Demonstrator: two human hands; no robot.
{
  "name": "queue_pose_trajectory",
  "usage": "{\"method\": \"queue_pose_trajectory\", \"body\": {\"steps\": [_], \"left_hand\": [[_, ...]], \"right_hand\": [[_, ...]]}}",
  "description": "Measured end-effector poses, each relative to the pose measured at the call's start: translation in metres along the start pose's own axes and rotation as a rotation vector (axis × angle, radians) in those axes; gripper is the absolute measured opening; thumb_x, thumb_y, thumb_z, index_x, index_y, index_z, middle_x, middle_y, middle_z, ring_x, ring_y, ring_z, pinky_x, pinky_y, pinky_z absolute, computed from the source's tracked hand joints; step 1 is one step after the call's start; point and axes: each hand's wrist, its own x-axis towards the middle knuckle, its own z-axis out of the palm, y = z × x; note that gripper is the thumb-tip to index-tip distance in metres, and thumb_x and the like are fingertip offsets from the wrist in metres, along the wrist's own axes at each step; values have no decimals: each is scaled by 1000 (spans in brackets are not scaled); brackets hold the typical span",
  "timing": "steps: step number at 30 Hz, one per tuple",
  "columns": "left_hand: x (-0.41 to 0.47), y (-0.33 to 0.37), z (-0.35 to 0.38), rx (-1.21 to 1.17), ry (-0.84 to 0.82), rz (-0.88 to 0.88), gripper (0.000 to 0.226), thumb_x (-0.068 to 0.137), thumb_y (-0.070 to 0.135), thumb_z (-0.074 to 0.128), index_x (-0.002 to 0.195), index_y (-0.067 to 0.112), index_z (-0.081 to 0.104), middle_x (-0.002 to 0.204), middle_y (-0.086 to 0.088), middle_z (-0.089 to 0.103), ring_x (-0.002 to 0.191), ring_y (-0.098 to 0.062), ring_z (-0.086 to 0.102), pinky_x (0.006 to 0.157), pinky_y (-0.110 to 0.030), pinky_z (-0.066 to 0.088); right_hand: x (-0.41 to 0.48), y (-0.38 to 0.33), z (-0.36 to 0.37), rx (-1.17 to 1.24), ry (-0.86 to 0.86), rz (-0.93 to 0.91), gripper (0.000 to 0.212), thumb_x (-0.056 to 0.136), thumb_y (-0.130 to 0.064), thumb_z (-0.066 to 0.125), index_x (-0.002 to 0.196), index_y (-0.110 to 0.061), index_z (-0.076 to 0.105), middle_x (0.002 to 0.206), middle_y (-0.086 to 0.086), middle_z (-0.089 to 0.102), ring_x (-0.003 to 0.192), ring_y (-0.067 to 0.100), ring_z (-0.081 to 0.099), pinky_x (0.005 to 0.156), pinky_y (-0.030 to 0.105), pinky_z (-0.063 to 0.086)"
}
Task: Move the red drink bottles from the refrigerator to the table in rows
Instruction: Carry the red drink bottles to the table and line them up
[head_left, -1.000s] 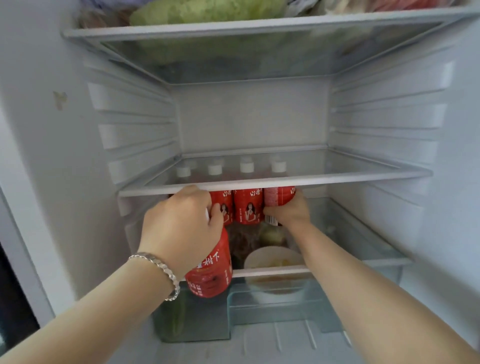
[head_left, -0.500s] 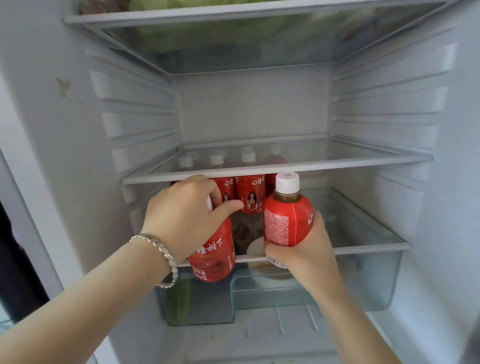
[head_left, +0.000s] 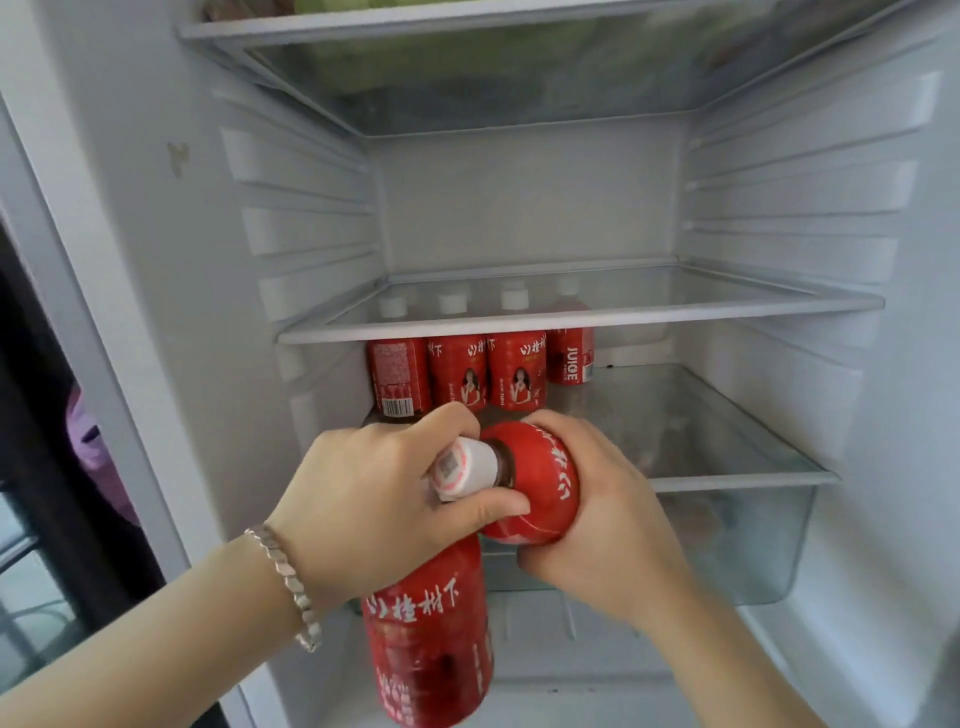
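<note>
My left hand (head_left: 374, 504) grips the top of a red drink bottle (head_left: 428, 649) that hangs below it in front of the open refrigerator. Its thumb and fingers also close around the white cap (head_left: 465, 467) of a second red bottle (head_left: 540, 483). That second bottle lies tilted sideways, cap to the left, with my right hand (head_left: 613, 519) wrapped around its body. Several more red bottles (head_left: 457, 374) stand upright in a row at the left of the lower glass shelf (head_left: 727, 478), under the middle shelf (head_left: 623, 312).
The refrigerator's side walls (head_left: 805, 208) have ribbed shelf rails. A clear crisper drawer (head_left: 753, 545) sits beneath the lower shelf. Green vegetables (head_left: 363, 8) lie on the top shelf. A dark door edge (head_left: 47, 467) runs along the left.
My right hand pulled its bottle out from the shelf, tipped it sideways and brought its cap into my left hand's fingers. Both hands moved nearer the camera.
</note>
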Motion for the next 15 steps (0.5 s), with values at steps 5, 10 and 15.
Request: {"method": "queue_pose_trajectory", "body": {"steps": [5, 10, 15], "left_hand": [[-7, -6, -5, 21, -94, -156, 60, 64, 78, 23, 77, 27, 52, 56, 11, 61, 50, -8, 58, 47, -24, 46], [-8, -19, -8, 36, -184, -211, 71, 56, 81, 15, 80, 28, 54, 71, 11, 64, 63, -8, 61, 61, -24, 53], [-1, -24, -16, -13, -199, -327, 39, 71, 70, 37, 74, 32, 44, 70, 14, 56, 66, -7, 57, 58, -18, 43]], "right_hand": [[-6, -15, 2, 39, -273, 108, 83, 55, -21, 83, 122, -45, 41, 108, -25, 51, 99, 0, 56, 84, 20, 51], [32, -3, -5, 626, -296, 322, 63, 70, -30, 76, 125, -39, 48, 122, -21, 53, 114, -1, 52, 102, 26, 41], [116, 54, 44, 528, 41, 642, 109, 57, -22, 88, 145, -12, 22, 135, 8, 49, 125, 23, 48, 107, 43, 39]]}}
